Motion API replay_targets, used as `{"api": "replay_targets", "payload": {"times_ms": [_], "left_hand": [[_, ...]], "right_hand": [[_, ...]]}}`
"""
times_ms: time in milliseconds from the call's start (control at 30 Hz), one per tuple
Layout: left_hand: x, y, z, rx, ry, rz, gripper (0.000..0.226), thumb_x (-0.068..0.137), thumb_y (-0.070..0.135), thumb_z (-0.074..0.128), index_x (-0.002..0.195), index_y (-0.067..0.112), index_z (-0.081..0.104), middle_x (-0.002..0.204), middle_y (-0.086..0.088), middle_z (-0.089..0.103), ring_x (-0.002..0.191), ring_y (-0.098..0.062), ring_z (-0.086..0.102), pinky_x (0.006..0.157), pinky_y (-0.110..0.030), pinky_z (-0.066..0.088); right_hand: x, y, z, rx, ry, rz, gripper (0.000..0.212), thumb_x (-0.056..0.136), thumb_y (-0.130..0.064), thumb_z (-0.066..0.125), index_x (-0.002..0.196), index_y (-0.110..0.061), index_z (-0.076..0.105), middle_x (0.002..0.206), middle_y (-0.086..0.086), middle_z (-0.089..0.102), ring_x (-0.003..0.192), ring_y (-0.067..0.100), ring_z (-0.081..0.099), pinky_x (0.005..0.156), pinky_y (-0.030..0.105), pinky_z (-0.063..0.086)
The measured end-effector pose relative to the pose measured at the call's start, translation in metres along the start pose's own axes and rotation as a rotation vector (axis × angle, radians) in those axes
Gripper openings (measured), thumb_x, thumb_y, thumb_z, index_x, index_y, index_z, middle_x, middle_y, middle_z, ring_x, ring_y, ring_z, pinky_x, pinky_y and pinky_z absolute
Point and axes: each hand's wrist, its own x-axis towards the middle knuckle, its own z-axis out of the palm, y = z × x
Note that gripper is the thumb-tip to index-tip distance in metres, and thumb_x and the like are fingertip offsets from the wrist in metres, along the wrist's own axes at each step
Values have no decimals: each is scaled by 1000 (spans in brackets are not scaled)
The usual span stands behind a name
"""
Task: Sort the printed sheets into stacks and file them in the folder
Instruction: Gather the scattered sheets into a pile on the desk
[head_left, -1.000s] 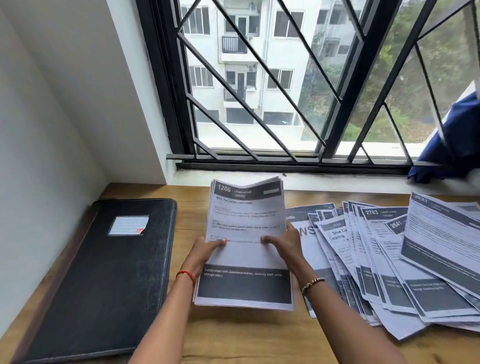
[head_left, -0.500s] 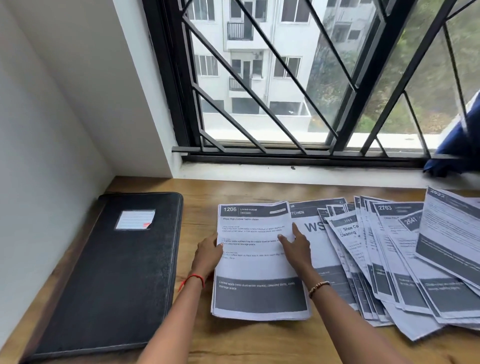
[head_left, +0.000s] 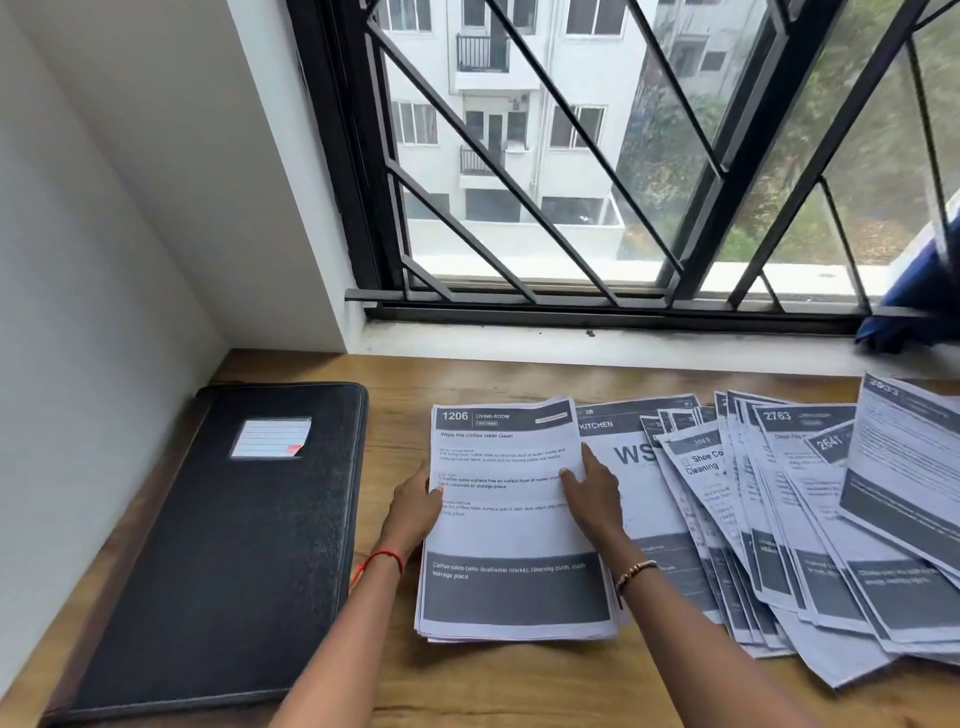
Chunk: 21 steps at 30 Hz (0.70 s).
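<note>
One stack of printed sheets (head_left: 514, 525) (top: 1206, living rm) is being squared on the bench (head_left: 519, 691). It is being pressed at its side edges by left hand (head_left: 415, 501) & right hand (head_left: 592, 493), fingers mostly straight, nothing gripped. Fanned sheets (head_left: 779, 519) at right are being left unsorted. Black folder (head_left: 234, 545), left of the stack, is being kept shut, so filing prob. not begun.
</note>
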Motion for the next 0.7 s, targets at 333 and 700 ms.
{"api": "replay_targets", "payload": {"times_ms": [333, 700], "left_hand": [[2, -6, -4, 172, 154, -18, 40, 86, 9, 46, 121, 22, 60, 107, -6, 67, 86, -23, 57, 70, -27, 41], [-9, 22, 13, 338, 412, 20, 34, 86, 13, 53, 115, -4, 56, 123, -18, 47, 118, -34, 37, 89, -41, 39]], "right_hand": [[-7, -6, 7, -79, -80, -102, 61, 93, -14, 47, 146, -5, 19, 145, 17, 36, 133, 30, 35, 107, 33, 30], [-15, -8, -1, -75, -31, -160, 40, 91, -15, 49, 127, 3, 44, 120, 19, 44, 115, 34, 44, 98, 34, 37]]}}
